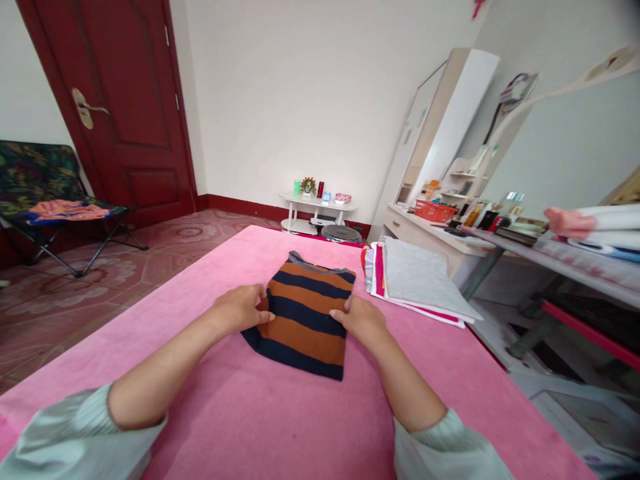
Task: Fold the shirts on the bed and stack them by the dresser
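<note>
A folded striped shirt, brown and navy with a grey neckband, lies on the pink table cover. Its neckband points away from me and its hem faces me. My left hand grips the shirt's left side, thumb on top and the other fingers partly hidden at the edge. On the opposite side, my right hand holds the right edge, its thumb also resting on the fabric. The left lower corner of the shirt curves outward a little.
Right of the shirt sits a stack of folded clothes, grey on top. Beyond the table's right edge stand a dressing table with a red basket and a side table. A folding chair holding orange cloth is at left.
</note>
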The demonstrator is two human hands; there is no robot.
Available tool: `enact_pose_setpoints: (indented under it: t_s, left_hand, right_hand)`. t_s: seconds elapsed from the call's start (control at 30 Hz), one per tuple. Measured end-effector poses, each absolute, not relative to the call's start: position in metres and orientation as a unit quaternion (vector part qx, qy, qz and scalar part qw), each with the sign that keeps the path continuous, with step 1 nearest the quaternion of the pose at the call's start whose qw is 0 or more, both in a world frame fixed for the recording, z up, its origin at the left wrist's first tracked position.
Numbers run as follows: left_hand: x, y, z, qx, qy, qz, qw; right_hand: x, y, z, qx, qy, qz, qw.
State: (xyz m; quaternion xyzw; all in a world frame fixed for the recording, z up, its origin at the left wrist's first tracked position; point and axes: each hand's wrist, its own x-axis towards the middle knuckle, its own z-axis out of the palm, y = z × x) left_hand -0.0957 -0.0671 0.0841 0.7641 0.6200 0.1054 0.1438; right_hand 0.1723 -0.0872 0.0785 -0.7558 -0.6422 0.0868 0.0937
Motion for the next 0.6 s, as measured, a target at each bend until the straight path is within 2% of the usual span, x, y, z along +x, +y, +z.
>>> enact_pose_setpoints:
  t_s: [0.2,0.33,0.43,0.5,0.6]
  left_hand:
    - [-0.091,-0.072,0.084,0.811,0.474,0.238,0.248]
    - [-0.102,-0.078,0.093,0.804,0.464,0.202,0.313]
    - [-0.114,-0.086,0.096,0.809,0.455,0.163,0.334]
    - [-0.120,-0.090,0.092,0.827,0.433,0.174,0.315]
    - [-0.128,-0.091,0.082,0.857,0.421,0.214,0.208]
  right_hand:
    - [0.159,-0.115,0.086,-0.662,-0.722,0.165,0.116]
    - [0.169,-0.136,0.090,-0.576,-0.790,0.195,0.080]
    - [0.176,-0.149,0.085,-0.556,-0.810,0.173,0.067]
    - [0.176,-0.156,0.078,-0.564,-0.807,0.134,0.109]
    - [0.174,-0.161,0.070,-0.544,-0.811,0.073,0.202]
